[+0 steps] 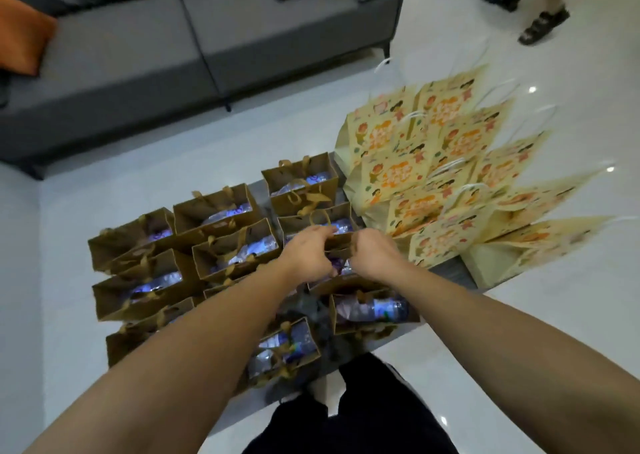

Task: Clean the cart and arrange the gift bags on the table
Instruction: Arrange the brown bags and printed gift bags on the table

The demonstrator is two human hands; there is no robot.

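Several brown paper gift bags (221,211) with ribbon handles stand open in rows on a low dark table (446,273), each holding a water bottle. Both my hands meet over one brown bag (341,244) in the middle of the table. My left hand (306,252) pinches its left rim. My right hand (372,254) grips its right rim. Several yellow cartoon-printed gift bags (433,162) with white handles stand overlapping at the table's right end. No cart is in view.
A grey sofa (194,45) with an orange cushion (22,34) stands behind the table. Another person's sandalled feet (526,10) are on the white tiled floor at the top right. My own dark-trousered legs (349,419) stand at the table's near edge.
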